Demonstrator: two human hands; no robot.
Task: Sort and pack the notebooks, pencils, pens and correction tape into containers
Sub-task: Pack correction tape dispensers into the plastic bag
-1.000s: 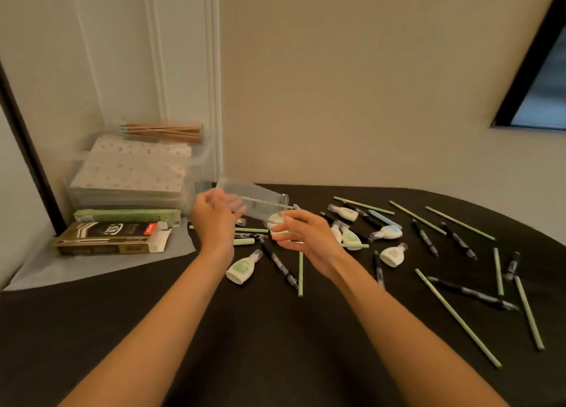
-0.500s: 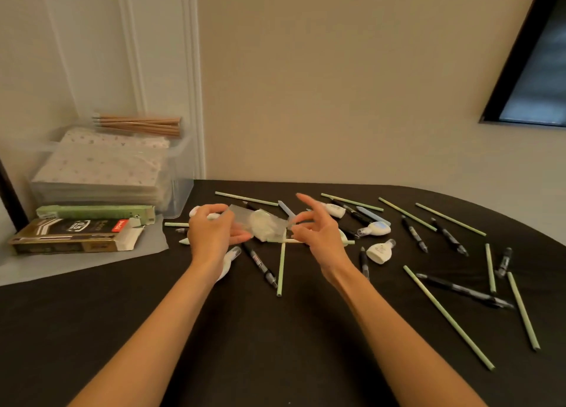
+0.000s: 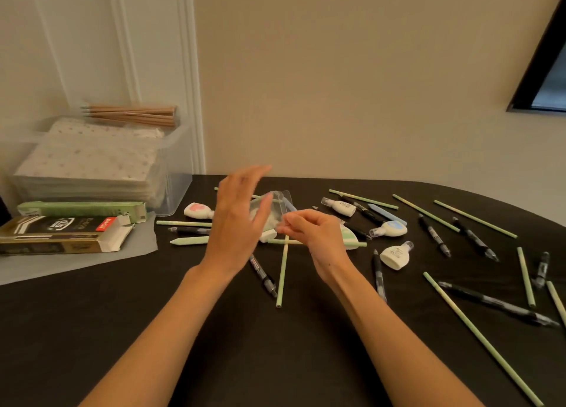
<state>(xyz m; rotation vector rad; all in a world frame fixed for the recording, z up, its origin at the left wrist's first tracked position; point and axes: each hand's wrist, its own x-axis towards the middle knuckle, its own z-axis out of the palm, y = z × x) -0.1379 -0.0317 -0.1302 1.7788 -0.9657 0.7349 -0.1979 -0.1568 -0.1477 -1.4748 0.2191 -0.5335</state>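
Observation:
My right hand (image 3: pixel 315 232) pinches the near edge of a clear plastic pouch (image 3: pixel 272 210) held just above the dark table (image 3: pixel 275 345). My left hand (image 3: pixel 239 216) is raised beside the pouch with fingers spread, covering its left part. Around them lie several green pencils (image 3: pixel 282 272), black pens (image 3: pixel 263 273) and white correction tapes (image 3: pixel 395 255). At the back left a clear bin (image 3: pixel 174 180) holds a stack of notebooks (image 3: pixel 85 161) with brown pencils (image 3: pixel 134 115) laid on top.
An open black pen box (image 3: pixel 61 233) and a green pencil box (image 3: pixel 82 209) rest on a translucent sheet (image 3: pixel 76 262) at the left. A wall rises right behind the table. The table's curved edge runs along the right.
My left hand has let go of the pouch and lifted with fingers spread. My right hand's fingers have closed onto the pouch's edge. My view has shifted slightly.

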